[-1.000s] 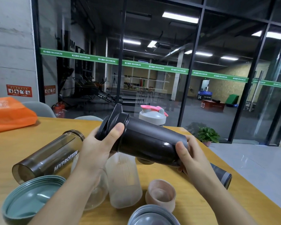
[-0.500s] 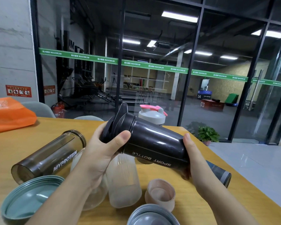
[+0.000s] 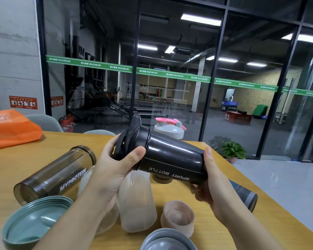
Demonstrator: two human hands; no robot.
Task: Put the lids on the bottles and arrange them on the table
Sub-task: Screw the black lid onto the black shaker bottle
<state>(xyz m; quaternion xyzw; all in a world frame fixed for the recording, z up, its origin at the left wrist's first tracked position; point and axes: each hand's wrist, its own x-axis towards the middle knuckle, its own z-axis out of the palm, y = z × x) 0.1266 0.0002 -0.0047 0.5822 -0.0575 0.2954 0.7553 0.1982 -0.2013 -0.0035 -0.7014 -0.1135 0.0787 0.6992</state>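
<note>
I hold a black bottle [image 3: 172, 159] marked SPORT BOTTLE on its side above the wooden table [image 3: 22, 157]. My left hand [image 3: 114, 165] grips its black lid [image 3: 128, 139], whose flip cap stands up. My right hand [image 3: 210, 179] grips the bottle's base. Below lie a smoky MYPROTEIN bottle [image 3: 56, 174] without a lid and two clear frosted bottles [image 3: 135, 201]. A teal lid [image 3: 33, 222], a pink cap [image 3: 178, 215] and a grey lid [image 3: 168, 240] rest near the front edge. A white bottle with a pink-trimmed lid [image 3: 170, 129] stands behind.
An orange bag [image 3: 9, 129] lies at the table's far left. A dark bottle [image 3: 246, 195] lies at the right edge behind my right wrist. Chair backs [image 3: 43, 121] stand beyond the table, then a glass wall. A potted plant [image 3: 232, 150] sits on the floor to the right.
The black bottle has turned in my hands, bringing the SPORT BOTTLE lettering into view. My left hand has shifted round the lid. The bottle sits slightly higher.
</note>
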